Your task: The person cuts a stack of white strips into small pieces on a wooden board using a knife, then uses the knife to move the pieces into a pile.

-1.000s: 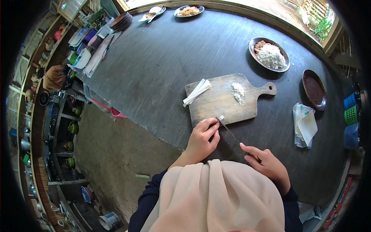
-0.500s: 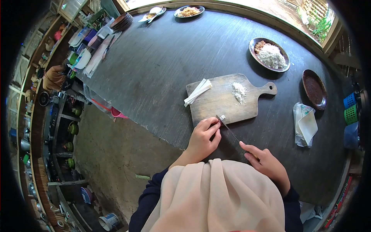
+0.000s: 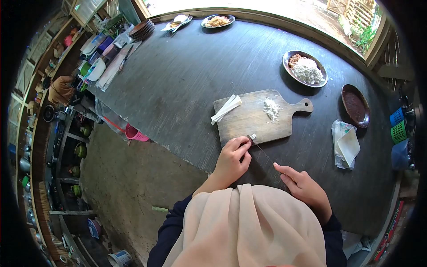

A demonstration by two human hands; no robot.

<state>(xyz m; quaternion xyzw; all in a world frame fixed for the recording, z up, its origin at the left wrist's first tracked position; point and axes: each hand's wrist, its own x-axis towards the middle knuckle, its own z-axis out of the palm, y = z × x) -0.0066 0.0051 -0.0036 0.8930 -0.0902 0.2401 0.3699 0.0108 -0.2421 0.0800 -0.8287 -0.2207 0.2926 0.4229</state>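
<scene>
A wooden cutting board (image 3: pixel 255 122) lies on the dark table, its handle toward the right. At its near edge my left hand (image 3: pixel 233 156) is closed, fingers curled and pressed down. A small white piece (image 3: pixel 253 136) shows just past those fingertips; the rest of it is hidden. My right hand (image 3: pixel 306 186) is wrapped round the handle of a thin knife (image 3: pixel 266 153), mostly hiding the handle. The blade's tip reaches the white piece beside my left fingertips. Long white strips (image 3: pixel 226 109) lie at the board's left, and fine white shreds (image 3: pixel 271 110) are heaped at its right.
Beyond the board stands a plate (image 3: pixel 326 81) with white shreds and brown food. To the right are a brown oval dish (image 3: pixel 356 106) and a white slab (image 3: pixel 348 146) on plastic wrap. Food plates (image 3: pixel 217 21) and stacked brown plates (image 3: pixel 142 30) stand at the far edge.
The view has shifted slightly. The knife blade is turned more edge-on, with its tip still at the white piece. Both hands keep their hold.
</scene>
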